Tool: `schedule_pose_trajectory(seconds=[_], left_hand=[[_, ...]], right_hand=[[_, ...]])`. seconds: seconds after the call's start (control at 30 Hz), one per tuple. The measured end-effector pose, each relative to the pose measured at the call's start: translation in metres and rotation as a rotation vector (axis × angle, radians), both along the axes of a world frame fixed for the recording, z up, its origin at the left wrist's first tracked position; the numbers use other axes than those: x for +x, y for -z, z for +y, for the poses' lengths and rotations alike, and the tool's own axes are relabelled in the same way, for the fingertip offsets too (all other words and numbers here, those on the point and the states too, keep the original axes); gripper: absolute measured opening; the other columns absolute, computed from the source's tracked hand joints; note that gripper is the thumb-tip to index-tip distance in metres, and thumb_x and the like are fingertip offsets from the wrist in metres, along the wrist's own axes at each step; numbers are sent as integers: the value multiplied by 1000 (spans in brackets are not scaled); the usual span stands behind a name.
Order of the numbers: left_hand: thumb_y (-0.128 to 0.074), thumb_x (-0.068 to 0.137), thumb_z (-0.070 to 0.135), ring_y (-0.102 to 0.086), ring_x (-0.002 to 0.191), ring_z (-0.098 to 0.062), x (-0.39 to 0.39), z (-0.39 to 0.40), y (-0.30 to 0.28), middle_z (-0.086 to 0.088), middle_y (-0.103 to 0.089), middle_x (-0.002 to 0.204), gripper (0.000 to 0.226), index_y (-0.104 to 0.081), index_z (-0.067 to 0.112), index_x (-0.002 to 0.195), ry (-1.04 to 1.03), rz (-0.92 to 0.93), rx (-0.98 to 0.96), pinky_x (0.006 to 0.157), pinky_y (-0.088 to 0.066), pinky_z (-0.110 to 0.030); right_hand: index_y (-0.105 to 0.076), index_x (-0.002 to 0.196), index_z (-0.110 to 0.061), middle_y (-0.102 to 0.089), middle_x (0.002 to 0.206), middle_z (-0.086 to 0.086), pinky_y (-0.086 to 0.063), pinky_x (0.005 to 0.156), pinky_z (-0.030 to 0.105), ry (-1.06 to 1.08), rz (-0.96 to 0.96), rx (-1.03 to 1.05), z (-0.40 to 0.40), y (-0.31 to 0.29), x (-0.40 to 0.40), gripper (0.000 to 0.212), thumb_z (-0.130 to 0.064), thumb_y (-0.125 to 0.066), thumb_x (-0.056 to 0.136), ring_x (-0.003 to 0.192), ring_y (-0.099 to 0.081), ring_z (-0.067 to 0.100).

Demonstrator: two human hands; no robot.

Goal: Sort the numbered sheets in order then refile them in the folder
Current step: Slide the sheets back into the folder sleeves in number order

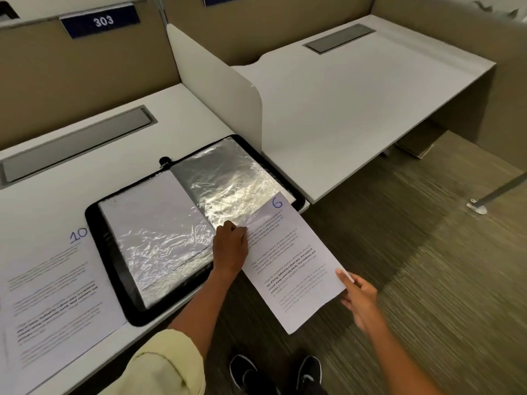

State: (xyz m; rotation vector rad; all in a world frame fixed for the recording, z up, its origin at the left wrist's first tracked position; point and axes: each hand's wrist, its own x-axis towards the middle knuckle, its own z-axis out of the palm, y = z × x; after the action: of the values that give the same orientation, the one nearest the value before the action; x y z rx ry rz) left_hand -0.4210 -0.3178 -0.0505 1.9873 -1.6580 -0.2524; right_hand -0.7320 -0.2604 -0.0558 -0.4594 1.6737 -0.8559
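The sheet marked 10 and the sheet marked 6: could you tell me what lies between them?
The open black folder with its plastic sleeves, and the left hand, in the head view.

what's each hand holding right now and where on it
The right hand pinches the sheet marked 6 at its lower right edge. The left hand holds the plastic sleeve at its lower corner.

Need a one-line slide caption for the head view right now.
Both hands feed sheet 6 into a plastic sleeve of the open folder; sheet 10 waits alongside.
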Motion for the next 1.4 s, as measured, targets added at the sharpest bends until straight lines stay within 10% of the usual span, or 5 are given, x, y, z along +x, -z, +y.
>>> schedule_pose_trajectory(seconds=[0.2,0.47,1.13,1.4], left_hand=[[-60,94,15,-50,77,-26,0,-4,-5,-8,-55,83,16,-74,8,88,3,-12,53,61,-44,-37],[-58,93,16,-57,88,-24,-2,-4,-21,-6,-63,91,14,-72,11,94,-32,15,102,69,-41,-32],[-60,87,-4,-61,84,-29,-16,11,-30,-10,-63,89,15,-72,5,89,-66,4,22,66,-51,-37],[-58,91,3,-59,103,-31,-11,12,-24,-11,-66,107,26,-68,9,114,-78,47,57,82,-51,-42]], right_hand=[[-61,118,-7,-73,112,15,-56,90,52,-8,-321,35,30,2,24,39,-11,-75,82,108,-68,31],[-63,110,-5,-73,107,10,-60,70,37,-16,-254,-67,49,-16,46,20,-1,-66,91,100,-70,25],[-58,123,-7,-64,120,6,-54,96,39,-187,38,-185,-6,-41,106,30,-13,-66,94,113,-62,22],[-63,107,-18,-71,108,-1,-59,83,37,-227,-74,-191,19,-44,91,11,-15,-64,96,100,-67,14]])
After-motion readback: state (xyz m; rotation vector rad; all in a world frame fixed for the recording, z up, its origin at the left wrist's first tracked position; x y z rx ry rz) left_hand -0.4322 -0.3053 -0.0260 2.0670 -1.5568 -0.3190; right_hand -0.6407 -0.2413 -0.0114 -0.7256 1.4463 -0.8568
